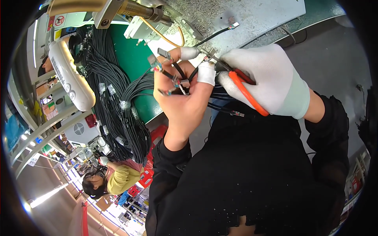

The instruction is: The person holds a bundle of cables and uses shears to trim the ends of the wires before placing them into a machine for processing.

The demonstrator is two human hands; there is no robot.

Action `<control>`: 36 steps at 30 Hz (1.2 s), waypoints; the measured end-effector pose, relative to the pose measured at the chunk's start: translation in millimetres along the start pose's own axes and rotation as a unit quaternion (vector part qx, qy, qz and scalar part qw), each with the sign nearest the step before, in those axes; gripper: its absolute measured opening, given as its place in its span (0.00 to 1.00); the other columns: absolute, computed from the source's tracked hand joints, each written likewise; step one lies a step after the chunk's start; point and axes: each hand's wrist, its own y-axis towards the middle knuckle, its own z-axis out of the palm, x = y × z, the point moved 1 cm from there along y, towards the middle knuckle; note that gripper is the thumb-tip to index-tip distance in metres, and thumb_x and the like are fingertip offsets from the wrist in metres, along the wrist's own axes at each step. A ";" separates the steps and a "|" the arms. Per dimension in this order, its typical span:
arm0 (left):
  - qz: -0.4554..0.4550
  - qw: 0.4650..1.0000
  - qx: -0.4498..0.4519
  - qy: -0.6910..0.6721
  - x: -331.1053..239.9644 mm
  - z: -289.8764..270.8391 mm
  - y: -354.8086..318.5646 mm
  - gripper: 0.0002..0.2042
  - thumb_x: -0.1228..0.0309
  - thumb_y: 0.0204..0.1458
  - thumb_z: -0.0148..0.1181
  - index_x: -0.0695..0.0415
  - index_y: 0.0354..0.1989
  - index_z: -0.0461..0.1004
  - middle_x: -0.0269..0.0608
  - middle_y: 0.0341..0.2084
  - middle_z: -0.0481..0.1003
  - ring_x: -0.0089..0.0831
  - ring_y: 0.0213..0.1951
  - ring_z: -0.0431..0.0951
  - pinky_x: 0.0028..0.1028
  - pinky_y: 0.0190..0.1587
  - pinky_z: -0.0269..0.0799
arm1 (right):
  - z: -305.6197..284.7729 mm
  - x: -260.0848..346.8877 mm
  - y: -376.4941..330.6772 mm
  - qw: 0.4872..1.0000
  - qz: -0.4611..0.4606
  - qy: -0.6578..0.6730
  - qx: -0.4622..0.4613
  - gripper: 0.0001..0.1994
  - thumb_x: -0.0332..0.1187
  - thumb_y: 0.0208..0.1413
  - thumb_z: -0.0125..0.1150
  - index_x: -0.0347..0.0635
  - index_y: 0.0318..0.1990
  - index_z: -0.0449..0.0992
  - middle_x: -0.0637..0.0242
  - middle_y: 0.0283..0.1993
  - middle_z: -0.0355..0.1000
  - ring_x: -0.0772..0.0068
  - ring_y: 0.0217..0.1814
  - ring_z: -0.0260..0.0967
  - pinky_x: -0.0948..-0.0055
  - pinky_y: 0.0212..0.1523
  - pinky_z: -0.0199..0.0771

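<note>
Hands meet at upper centre of the frame. Left hand (182, 94), bare except for white finger cots on two fingertips, is closed around a small bunch of black wires (179, 76) whose ends carry small metal connectors; the wires fan out above the palm. Right hand (271, 80), in a white glove, is wrapped around orange-handled pliers (246, 92), whose tip lies at the wire ends just beside the left fingertips. Black sleeves run from both wrists toward the lower edge. Left of the hands, a large bundle of black cables (118, 110), banded with clear tape, drapes over the edge of a green bench surface (136, 63). A pale grey panel (260, 17) occupies the upper right. A person in a yellow top (120, 179) appears at lower left.
</note>
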 end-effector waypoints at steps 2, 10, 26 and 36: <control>0.065 0.998 -0.027 0.001 0.9 1.2 -1.0 0.10 0.83 0.45 0.63 0.61 0.35 0.71 0.22 0.17 0.65 0.08 0.20 0.60 0.12 0.22 0.52 | -1.1 3.3 2.8 0.997 0.000 0.070 -0.007 0.10 0.29 0.44 0.66 0.39 0.36 0.76 0.60 0.18 0.64 0.59 0.18 0.66 0.69 0.20 0.64; -0.032 0.999 -0.026 -0.024 1.6 -9.2 7.8 0.09 0.81 0.45 0.64 0.61 0.34 0.71 0.23 0.16 0.67 0.08 0.19 0.60 0.12 0.22 0.53 | 13.4 6.0 6.9 0.991 -0.049 0.052 -0.115 0.11 0.28 0.43 0.67 0.39 0.37 0.77 0.60 0.19 0.67 0.59 0.19 0.66 0.70 0.20 0.64; -0.191 0.970 0.037 -0.149 12.3 -12.5 12.4 0.06 0.79 0.48 0.63 0.64 0.33 0.73 0.25 0.16 0.68 0.11 0.17 0.61 0.15 0.19 0.54 | 21.7 -6.4 7.9 0.958 0.103 0.262 0.059 0.12 0.36 0.54 0.60 0.37 0.26 0.71 0.62 0.18 0.63 0.66 0.19 0.60 0.68 0.23 0.61; -0.267 0.929 0.056 -0.248 36.7 -31.8 13.1 0.07 0.79 0.50 0.61 0.63 0.37 0.71 0.27 0.17 0.69 0.13 0.13 0.58 0.17 0.15 0.52 | 16.7 -13.5 14.4 0.991 0.096 0.077 0.050 0.08 0.33 0.50 0.61 0.38 0.34 0.75 0.65 0.21 0.68 0.71 0.20 0.67 0.74 0.22 0.65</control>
